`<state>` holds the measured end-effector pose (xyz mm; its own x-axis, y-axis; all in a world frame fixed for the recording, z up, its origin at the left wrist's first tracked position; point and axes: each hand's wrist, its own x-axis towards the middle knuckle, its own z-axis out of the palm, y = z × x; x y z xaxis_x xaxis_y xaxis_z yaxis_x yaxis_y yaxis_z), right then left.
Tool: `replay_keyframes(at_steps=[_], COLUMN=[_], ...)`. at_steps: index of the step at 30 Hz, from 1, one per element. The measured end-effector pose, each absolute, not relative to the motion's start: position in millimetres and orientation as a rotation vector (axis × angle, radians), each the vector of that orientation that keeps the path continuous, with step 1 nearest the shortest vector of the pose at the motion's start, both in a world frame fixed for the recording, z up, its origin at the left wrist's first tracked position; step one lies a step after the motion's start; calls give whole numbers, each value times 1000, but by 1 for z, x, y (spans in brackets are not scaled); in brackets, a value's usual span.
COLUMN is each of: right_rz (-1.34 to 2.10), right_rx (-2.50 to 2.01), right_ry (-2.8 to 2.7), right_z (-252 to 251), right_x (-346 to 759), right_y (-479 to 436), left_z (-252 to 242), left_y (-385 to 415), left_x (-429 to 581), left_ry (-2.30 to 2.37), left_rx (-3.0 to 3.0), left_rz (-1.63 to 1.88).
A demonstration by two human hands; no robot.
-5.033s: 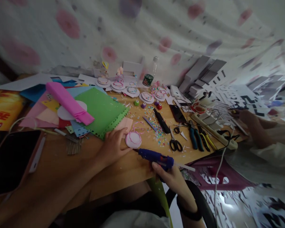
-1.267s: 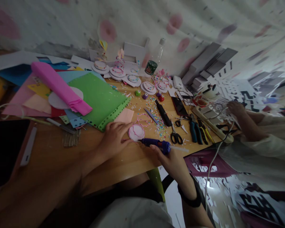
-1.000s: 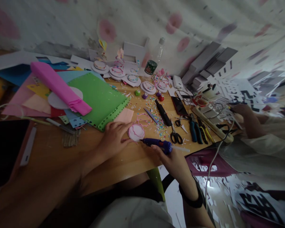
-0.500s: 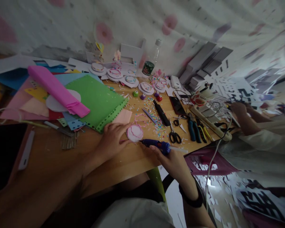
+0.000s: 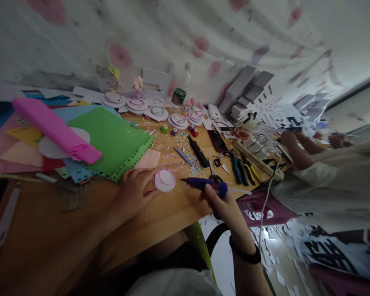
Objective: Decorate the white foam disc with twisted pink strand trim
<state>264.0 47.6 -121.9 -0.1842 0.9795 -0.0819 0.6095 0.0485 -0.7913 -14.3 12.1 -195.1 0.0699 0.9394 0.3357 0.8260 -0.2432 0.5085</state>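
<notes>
My left hand [image 5: 132, 192] rests on the wooden table [image 5: 80, 213], its fingers bent and pressing the left edge of a small white disc trimmed with pink strips [image 5: 164, 180]. My right hand [image 5: 222, 205] is closed round a blue glue gun [image 5: 205, 184]. The gun's nozzle points left and hangs a short way right of the disc, not touching it. A clear glue stick pokes out of the gun's back end.
Green, pink and blue craft sheets [image 5: 111, 137] lie at the left. Finished discs [image 5: 157, 111], small punches, scissors [image 5: 214, 174], pliers [image 5: 239, 170], a power strip [image 5: 255, 158] and a bottle [image 5: 181, 90] crowd the far side. Another person's hands [image 5: 291, 139] work at the right.
The view has swung right and the scene shifted left. My right hand drew the glue gun's nozzle back from the disc's edge. My left hand stays on the disc.
</notes>
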Motion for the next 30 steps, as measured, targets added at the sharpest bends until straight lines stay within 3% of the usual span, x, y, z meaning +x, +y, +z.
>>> replay_keyframes(at_steps=[6,17,22,25,28,30], right_rz=[506,460,240,31,-236,-81], right_rx=[-1762,-1802,-1934,-1957,-1666,-1463], right_ry=[-1570,-1701,-1639,-1555,-1513,-1572], right_z=[-123,-148,-135,-116,-107,-113], right_x=[317,297,322,330,308,277], right_y=[113,182,151,109,64,40], left_z=[-203,-214,-204,-184,-171,-170], left_y=[13,16,20,21,22,23], left_x=[-16,-26,-50,-64,-71,-70], left_ry=[1801,1717,1593,1520,1494,1495], left_rx=[2195,2119,2098,2097,2089,2093], left_rz=[996,1083,1132,920,690,629])
